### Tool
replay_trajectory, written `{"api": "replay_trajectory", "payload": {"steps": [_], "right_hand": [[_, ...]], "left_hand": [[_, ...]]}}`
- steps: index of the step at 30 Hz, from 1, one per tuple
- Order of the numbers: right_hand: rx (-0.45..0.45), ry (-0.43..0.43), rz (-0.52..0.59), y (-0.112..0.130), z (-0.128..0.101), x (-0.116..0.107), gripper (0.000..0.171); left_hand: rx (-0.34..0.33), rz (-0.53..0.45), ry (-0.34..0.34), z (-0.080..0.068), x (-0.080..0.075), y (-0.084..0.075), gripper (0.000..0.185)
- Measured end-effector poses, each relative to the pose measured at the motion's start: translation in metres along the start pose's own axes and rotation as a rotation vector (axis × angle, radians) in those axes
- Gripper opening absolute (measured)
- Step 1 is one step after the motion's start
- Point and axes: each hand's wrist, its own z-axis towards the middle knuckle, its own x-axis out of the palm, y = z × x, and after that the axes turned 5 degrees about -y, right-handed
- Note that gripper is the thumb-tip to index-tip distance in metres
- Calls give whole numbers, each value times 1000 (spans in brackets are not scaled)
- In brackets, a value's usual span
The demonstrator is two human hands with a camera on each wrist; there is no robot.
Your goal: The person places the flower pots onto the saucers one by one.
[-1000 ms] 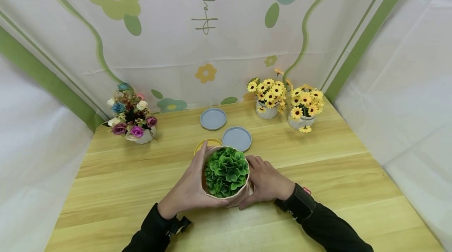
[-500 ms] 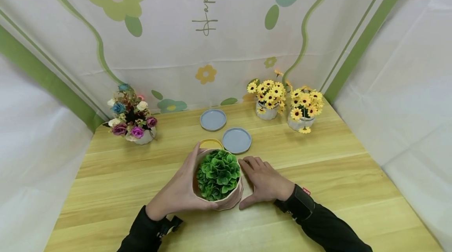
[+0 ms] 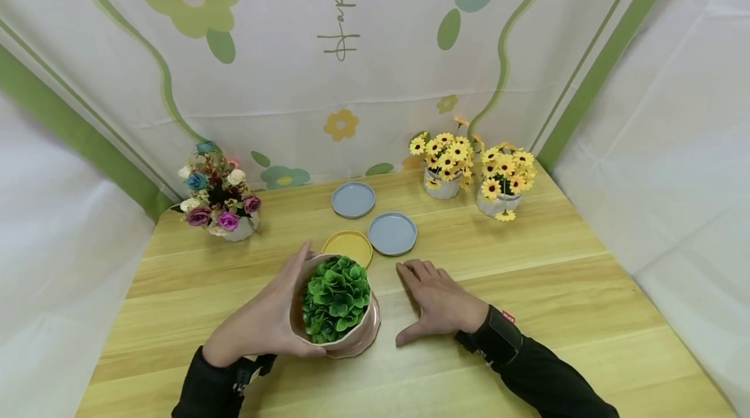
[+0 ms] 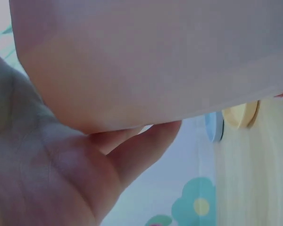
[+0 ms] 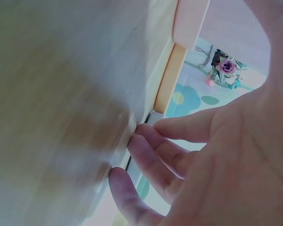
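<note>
Here the pink pot point(image 3: 346, 333) of green leafy plant point(image 3: 335, 298) sits toward the near middle of the wooden table point(image 3: 556, 288), leaning a little to the left, and the left hand point(image 3: 263, 323) wraps its left side: the palm lies against the wall, the fingers curl round the far rim and the thumb comes under the near edge. From the left wrist view the pot's pale pink wall point(image 4: 151, 61) fills the upper picture, pressed into the palm with the fingers point(image 4: 141, 150) curving beneath it. The right hand point(image 3: 439, 301) lies apart from the pot, just to its right, flat on the tabletop with fingers spread and relaxed and the thumb out toward the near side, holding nothing; its wrist view shows those fingertips point(image 5: 151, 150) resting on the wood. Just beyond the pot lies a yellow saucer point(image 3: 347, 247), near the left fingertips, and beside that a grey-blue saucer point(image 3: 392, 234), with a second grey-blue saucer point(image 3: 353, 199) farther back. At the far left stands a mixed rose bouquet point(image 3: 218, 193), and at the far right two small pots of yellow daisies point(image 3: 474, 167), before a flower-printed backdrop point(image 3: 351, 47).
</note>
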Motion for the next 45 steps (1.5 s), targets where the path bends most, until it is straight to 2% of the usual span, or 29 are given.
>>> {"api": "replay_trajectory", "payload": {"steps": [6,11,23,32,45], "right_hand": [[8,3,3,1,1,0,138],[9,12,19,2,1,-1,136],[14,-5,47,0,0,-5,135],[35,-19,51,0,-1,-7,134],[34,-42,55,-3,1,-6,133]], "left_hand": [[-12,-18,4,-9,-15,11,156],[-50,-2,-13,-16,-25,21,156],[-140,50,-104,-33,-53,41,158],[-288,119,-128,-49,-78,49,156],[-458,159,-190,-83,-108,75,148]]}}
